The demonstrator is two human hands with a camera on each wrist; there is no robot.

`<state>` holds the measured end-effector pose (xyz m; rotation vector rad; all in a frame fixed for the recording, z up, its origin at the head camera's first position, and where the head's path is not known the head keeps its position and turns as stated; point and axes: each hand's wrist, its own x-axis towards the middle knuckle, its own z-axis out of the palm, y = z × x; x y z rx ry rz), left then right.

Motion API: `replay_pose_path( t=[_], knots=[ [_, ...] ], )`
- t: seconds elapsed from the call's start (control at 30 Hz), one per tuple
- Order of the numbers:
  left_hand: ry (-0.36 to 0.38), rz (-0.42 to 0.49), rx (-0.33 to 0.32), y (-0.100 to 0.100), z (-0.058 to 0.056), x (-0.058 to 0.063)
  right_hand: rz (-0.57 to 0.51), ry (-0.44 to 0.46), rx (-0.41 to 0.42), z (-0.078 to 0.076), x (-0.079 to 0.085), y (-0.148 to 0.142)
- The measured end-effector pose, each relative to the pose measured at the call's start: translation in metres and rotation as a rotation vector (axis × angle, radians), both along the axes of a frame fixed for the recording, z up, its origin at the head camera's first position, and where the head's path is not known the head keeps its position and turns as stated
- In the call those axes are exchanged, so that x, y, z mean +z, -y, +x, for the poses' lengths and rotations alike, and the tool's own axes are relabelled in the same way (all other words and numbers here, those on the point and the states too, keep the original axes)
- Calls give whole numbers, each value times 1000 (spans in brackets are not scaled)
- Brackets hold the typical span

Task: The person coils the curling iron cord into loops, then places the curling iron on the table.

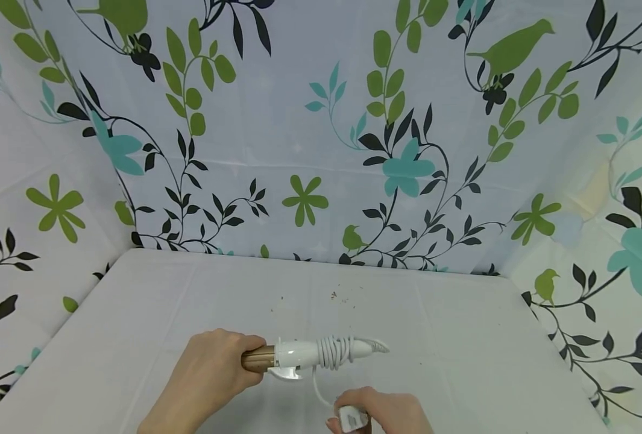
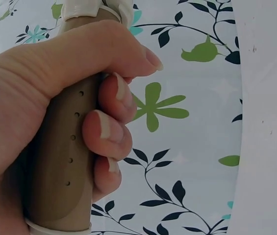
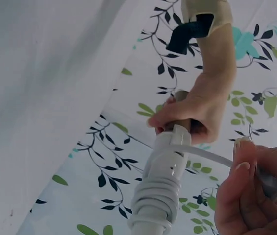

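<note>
A curling iron (image 1: 298,352) with a white handle and gold-brown barrel is held level above the table. My left hand (image 1: 212,374) grips it round the barrel, thumb across it. In the left wrist view the barrel (image 2: 62,161) shows a row of small holes. White cord (image 3: 155,196) is wound in several turns round the handle, and a loose length runs toward my right hand (image 1: 393,411). That hand pinches the plug (image 1: 351,417) between thumb and fingers, just below and right of the handle. In the right wrist view, metal prongs show at the plug's end.
The white-covered table (image 1: 462,349) spreads around both hands, with small brown specks (image 1: 338,296) beyond the iron. A leaf-and-bird patterned cloth (image 1: 277,120) rises behind the table and along both sides.
</note>
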<state>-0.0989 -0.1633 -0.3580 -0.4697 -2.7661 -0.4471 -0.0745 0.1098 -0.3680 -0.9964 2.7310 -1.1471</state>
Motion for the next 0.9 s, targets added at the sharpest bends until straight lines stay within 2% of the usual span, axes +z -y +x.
replay_pose_path(
  t=[0.03, 0.07, 0.17, 0.27, 0.4, 0.63, 0.9],
  knots=[
    [3, 0, -7, 0, 0, 0, -64, -88, 14, 1, 0, -2],
    [5, -1, -14, 1, 0, -1, -120, -112, 53, -2, 2, -3],
    [-2, -10, -35, 2, -1, -2, -232, -32, 172, -12, 12, -3],
    [-21, -25, -49, 3, 0, -4, -282, 73, 233, -22, 23, -1],
    [-15, -29, -63, 4, 0, -4, -317, 163, 233, -34, 36, 1],
    [38, -18, -91, 3, 0, -3, -314, 192, 229, -56, 47, 1],
    [9, -43, -133, 5, 2, -3, -306, 447, 232, -79, 53, 1]
  ],
)
